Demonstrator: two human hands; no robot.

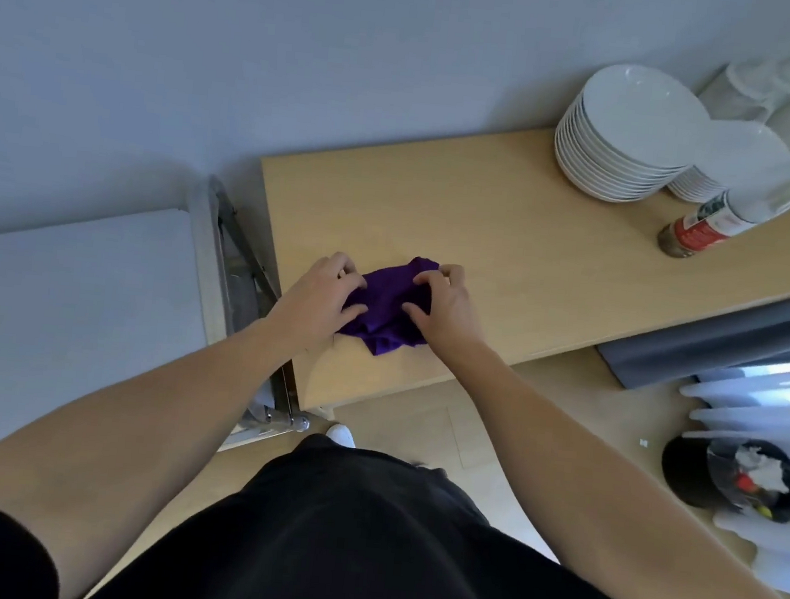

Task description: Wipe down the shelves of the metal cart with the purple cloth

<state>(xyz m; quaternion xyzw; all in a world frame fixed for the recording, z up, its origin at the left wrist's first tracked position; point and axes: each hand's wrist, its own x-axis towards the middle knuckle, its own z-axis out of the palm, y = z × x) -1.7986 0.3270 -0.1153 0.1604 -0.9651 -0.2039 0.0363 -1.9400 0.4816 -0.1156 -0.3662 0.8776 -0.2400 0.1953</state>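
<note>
At nine o'clock from the cloth stands the metal cart (pixel 206 254). Its flat grey top shelf (pixel 73 300) sits just beside the wooden table (pixel 508 242), so the reach from one to the other is short. The left hand (pixel 322 293) has its fingers curled into the left side of the purple cloth (pixel 385 310) and holds a bunch of it. The cloth lies crumpled on the table, near the front edge, at about the middle of the view. It is not on the cart yet, so I think no shelf has been wiped. The right hand (pixel 445 303) holds the right side of the cloth with bent fingers, with the thumb on top of it. One hand holds each side, most likely to gather the cloth or fold it into a pad that is good for wiping. At two o'clock from the cloth a stack of white plates (pixel 627 138) and a bottle with a red cap (pixel 720 213) stand far back on the table, well apart from the hands, so they are not in the way. At four o'clock a black bin (pixel 733 477) sits on the floor
</note>
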